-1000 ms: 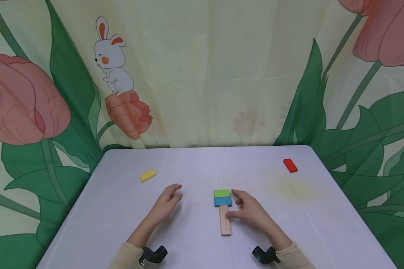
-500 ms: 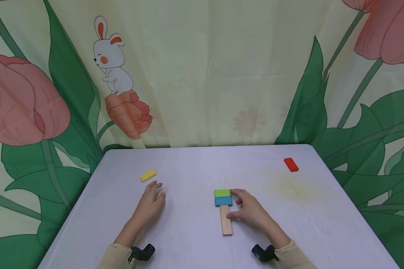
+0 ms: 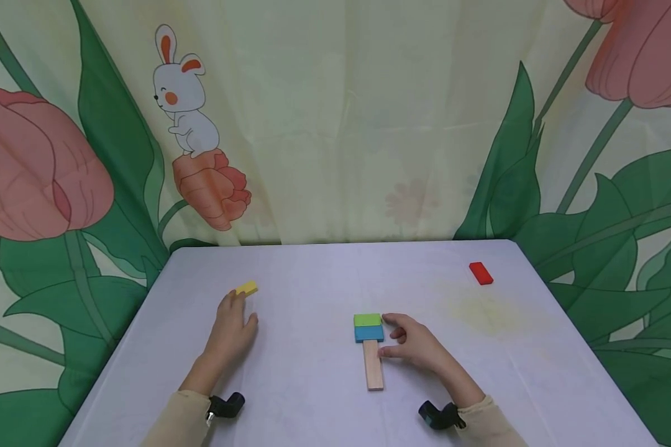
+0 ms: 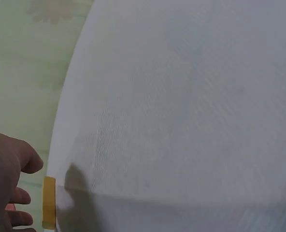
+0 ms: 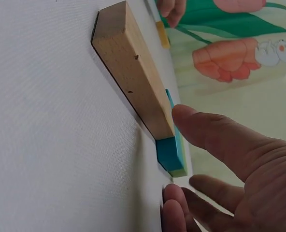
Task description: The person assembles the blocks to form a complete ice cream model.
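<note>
My left hand (image 3: 228,332) reaches over the near side of a yellow block (image 3: 248,288), its fingertips covering the block's left end. In the left wrist view, thumb and fingers are spread around that yellow block (image 4: 49,203); contact cannot be told. At mid-table, a plain wooden block (image 3: 373,366) lies lengthwise, with a blue block (image 3: 369,334) across its far end and a green block (image 3: 367,320) behind that. Beside them, on their right, lies my right hand (image 3: 419,344). Its thumb is at the wooden block's edge and its forefinger near the green block; it grips neither.
A red block (image 3: 481,273) lies at the far right of the white-covered table (image 3: 313,273). Behind the table's back edge hangs a curtain (image 3: 335,124) printed with tulips and a rabbit. Each wrist wears a black camera.
My left hand has moved left and away from me, from the middle of the table to the yellow block. The right hand and the other blocks stay about where they were.
</note>
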A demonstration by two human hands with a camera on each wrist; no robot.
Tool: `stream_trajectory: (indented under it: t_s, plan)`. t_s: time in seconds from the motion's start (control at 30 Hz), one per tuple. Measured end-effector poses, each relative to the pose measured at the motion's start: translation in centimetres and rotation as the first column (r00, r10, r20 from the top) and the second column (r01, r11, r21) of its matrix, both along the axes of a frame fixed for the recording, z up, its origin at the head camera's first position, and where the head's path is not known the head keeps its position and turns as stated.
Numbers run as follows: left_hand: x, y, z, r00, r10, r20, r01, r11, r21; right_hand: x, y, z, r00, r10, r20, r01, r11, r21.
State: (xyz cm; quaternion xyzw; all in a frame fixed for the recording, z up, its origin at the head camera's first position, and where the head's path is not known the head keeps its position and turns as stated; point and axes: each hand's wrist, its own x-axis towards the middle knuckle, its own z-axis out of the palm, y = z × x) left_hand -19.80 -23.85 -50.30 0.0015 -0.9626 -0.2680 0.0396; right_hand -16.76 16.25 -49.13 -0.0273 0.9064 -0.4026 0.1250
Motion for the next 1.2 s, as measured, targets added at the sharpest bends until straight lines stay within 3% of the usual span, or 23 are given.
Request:
stream_trajectory:
  t_s: [0.17,0.43,0.73,1.2]
  plan:
    - [-0.3,-1.0,-0.2,1.000,0.003,-0.004,-0.003,0.997,-0.078,0.0,-0.2,-0.2,1.000,0.017,0.007,-0.016,1.000,-0.008]
    - [-0.5,-1.4,-0.2,0.999,0.015,0.033,-0.009,0.985,-0.175,0.1,-0.5,-0.2,0.997,0.051,-0.055,-0.051,0.999,0.012]
    - [-0.4,-0.9,-0.2,0.999,0.006,0.040,0.004,0.969,-0.247,0.0,-0.5,-0.2,0.997,0.029,-0.071,-0.028,1.000,0.007]
    - [-0.8,1.4,-0.3,0.999,-0.037,0.019,0.041,0.958,-0.283,0.4,-0.7,0.3,1.000,-0.008,-0.023,0.008,1.000,-0.001]
